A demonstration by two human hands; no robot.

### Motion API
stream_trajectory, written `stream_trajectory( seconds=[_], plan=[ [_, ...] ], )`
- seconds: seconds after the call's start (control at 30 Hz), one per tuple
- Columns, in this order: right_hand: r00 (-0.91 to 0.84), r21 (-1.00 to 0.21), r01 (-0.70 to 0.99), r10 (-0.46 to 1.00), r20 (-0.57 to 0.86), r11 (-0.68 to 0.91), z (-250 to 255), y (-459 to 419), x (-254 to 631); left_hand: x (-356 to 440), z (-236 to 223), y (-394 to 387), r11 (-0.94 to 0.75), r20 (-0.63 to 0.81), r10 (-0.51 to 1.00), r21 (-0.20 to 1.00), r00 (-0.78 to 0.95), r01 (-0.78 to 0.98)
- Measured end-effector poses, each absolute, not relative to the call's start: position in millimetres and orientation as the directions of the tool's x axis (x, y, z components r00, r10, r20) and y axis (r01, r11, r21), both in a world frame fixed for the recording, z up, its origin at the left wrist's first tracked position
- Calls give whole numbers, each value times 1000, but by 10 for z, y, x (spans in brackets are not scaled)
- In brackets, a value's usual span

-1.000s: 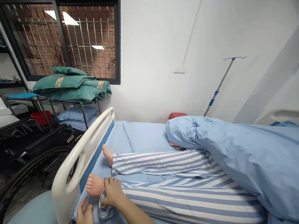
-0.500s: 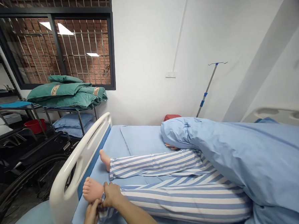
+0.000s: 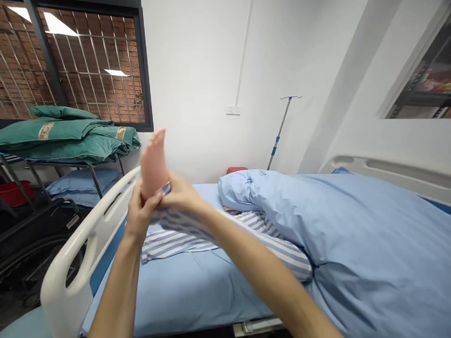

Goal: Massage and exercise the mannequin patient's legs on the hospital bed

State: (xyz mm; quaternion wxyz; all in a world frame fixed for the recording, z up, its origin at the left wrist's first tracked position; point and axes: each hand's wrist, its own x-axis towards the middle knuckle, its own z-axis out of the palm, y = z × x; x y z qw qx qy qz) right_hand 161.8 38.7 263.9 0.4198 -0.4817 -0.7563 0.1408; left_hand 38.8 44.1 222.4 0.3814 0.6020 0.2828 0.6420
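- my left hand (image 3: 140, 214) closed around the raised mannequin foot (image 3: 154, 160), just above the heel
- my right hand (image 3: 179, 196) gripping the striped trouser cuff (image 3: 175, 223) right below it (tight hold)
- white bed rail (image 3: 82, 247) close left of my left hand; open room above and right, over the blue sheet (image 3: 179, 297)

"Where were our hands?"

"Raised together, our left hand (image 3: 140, 214) and right hand (image 3: 181, 197) nearly meeting, fingers (image 3: 162, 191) curled."

"And our arms?"

"Our left forearm (image 3: 114, 296) and right forearm (image 3: 261, 283) reached forward, angling inward."
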Motion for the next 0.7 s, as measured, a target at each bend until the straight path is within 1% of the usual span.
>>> stream_trajectory(
  seconds=[0.07, 0.1, 0.17, 0.27, 0.33, 0.43, 0.5, 0.6, 0.7],
  plan=[
    [-246, -574, 537, 766, 594, 618, 2943, 321, 1942, 674, 2577, 405, -677, 682, 731, 727, 11, -115],
    [-237, -555, 523, 736, 634, 647, 3041, 316, 2093, 798, 2715, 387, -721, 726, 687, 685, 22, -104],
    [-171, -539, 536, 709, 684, 649, 3141, 353, 2342, 981, 2909, 344, -773, 777, 627, 629, 46, -88],
    [-104, -555, 565, 720, 687, 611, 3125, 433, 2482, 1048, 2993, 288, -794, 798, 600, 603, 59, -76],
    [-134, -556, 563, 732, 668, 611, 3060, 435, 2382, 960, 2922, 282, -777, 780, 624, 626, 47, -71],
    [-216, -538, 581, 753, 621, 611, 2905, 378, 2028, 690, 2670, 335, -690, 692, 721, 722, 29, -49],
    [-212, -543, 640, 804, 556, 544, 2741, 366, 1751, 458, 2429, 405, -604, 605, 795, 796, 32, -36],
    [-176, -533, 752, 897, 406, 388, 2368, 445, 1376, 92, 1964, 533, -458, 460, 888, 888, 27, -43],
    [-226, -481, 804, 928, 296, 349, 1869, 573, 1062, -251, 1388, 651, -283, 282, 959, 956, -19, -77]
  ],
)
